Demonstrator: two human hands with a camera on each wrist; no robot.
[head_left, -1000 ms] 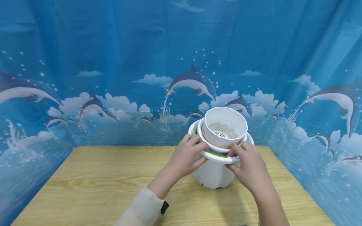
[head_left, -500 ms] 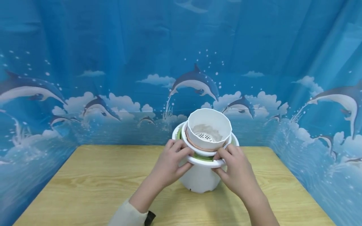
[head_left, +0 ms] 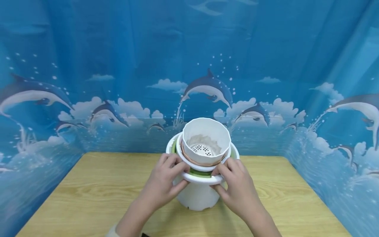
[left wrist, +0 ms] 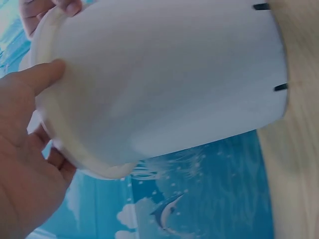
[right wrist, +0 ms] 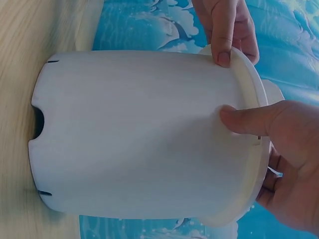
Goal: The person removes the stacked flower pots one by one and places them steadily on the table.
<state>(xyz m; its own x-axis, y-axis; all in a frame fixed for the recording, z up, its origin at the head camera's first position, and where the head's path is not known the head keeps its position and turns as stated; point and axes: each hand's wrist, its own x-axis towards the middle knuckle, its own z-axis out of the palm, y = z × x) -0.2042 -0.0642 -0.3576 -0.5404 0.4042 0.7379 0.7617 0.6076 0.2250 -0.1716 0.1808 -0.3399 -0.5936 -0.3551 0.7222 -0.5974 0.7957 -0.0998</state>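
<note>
A large white flowerpot (head_left: 197, 197) stands upright on the table, with notches along its bottom edge. Nested inside it are a green pot (head_left: 199, 173), a white-rimmed pot with a pinkish-brown one (head_left: 201, 163), and on top a white faceted pot (head_left: 207, 131) with a perforated, soil-stained bottom. My left hand (head_left: 167, 177) grips the large pot's rim at the front left, thumb below and fingers over it. At the front right my right hand (head_left: 235, 186) pinches the same rim; its thumb (right wrist: 244, 121) presses the pot's outer wall in the right wrist view.
The wood-grain table (head_left: 97, 194) extends to both sides of the pots, its far edge just behind them. A blue curtain (head_left: 133, 65) printed with dolphins hangs at the back and both sides.
The stack of pots has moved left and nearer to me, both hands keeping their hold on the large pot's rim. The head view has shifted slightly too.
</note>
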